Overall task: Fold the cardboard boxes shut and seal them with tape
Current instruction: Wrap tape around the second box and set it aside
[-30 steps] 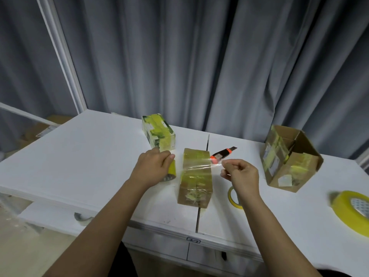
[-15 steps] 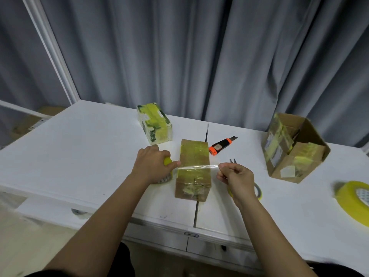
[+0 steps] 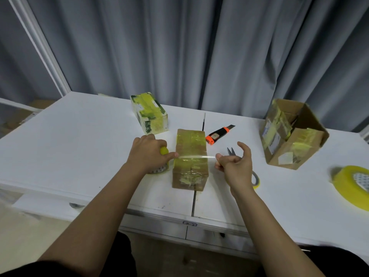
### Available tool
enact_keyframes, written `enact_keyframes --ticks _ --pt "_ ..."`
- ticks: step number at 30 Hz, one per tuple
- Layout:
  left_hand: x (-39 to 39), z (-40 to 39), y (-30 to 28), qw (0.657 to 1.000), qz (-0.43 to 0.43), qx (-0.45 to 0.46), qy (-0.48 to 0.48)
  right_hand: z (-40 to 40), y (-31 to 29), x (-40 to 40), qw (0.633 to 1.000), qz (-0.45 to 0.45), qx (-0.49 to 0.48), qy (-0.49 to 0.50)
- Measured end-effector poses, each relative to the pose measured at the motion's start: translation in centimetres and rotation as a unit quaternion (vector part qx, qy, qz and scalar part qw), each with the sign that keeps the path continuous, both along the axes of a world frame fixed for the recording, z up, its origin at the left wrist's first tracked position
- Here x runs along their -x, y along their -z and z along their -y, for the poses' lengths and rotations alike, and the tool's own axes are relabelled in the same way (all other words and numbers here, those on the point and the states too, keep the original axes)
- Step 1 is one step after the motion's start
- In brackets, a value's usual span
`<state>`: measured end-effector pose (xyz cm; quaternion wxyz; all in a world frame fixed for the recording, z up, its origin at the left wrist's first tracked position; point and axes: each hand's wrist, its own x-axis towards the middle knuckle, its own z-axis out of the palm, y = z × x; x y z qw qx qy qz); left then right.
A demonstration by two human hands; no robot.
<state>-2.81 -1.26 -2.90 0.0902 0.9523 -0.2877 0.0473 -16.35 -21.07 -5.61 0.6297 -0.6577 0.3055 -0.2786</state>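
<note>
A small brown cardboard box [image 3: 190,144], closed and layered with yellowish tape, lies in the middle of the white table [image 3: 79,140]. A clear tape strip [image 3: 196,156] stretches across its top. My left hand [image 3: 148,152] grips a yellow tape roll [image 3: 159,167] standing just left of the box, thumb on the strip. My right hand [image 3: 235,165] pinches the strip's free end to the right of the box, with its outer fingers spread.
A taped white box [image 3: 149,113] sits behind my left hand. An open cardboard box [image 3: 289,134] stands at the right. An orange utility knife [image 3: 218,133], small scissors [image 3: 231,151], a thin tape ring [image 3: 256,180] and a large yellow tape roll [image 3: 351,185] lie on the table.
The tape strip has come lower onto the box top. My right hand has opened its outer fingers and uncovered the scissors. The camera has tilted down.
</note>
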Motion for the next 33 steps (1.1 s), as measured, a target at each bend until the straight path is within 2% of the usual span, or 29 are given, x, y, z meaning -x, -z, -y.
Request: enact_keyframes --ticks 14,22,24,27,29,33 --pt "-0.2 0.6 0.0 1.000 -0.010 -0.020 -0.005 0.2 0.4 -0.1 1.000 -0.012 -0.003 0.004" --pt "-0.9 0.6 0.9 0.996 -0.090 -0.008 -0.026 -0.6 2.2 -0.4 0.999 -0.045 0.018 0.003" --pt "-1.0 0.7 0.9 0.996 -0.085 -0.007 -0.023 -0.5 2.4 -0.4 0.997 -0.070 0.042 -0.007" --pt "-1.1 0.0 1.0 0.997 -0.075 -0.013 -0.024 0.2 3.1 0.7 0.981 -0.124 0.150 -0.012" --pt "-1.2 -0.5 1.3 0.998 -0.058 -0.004 -0.020 0.3 2.7 1.6 0.980 -0.104 0.172 0.006" --pt "-0.6 0.2 1.3 0.999 -0.043 0.010 -0.011 -1.6 -0.5 0.3 0.980 0.025 0.197 0.022"
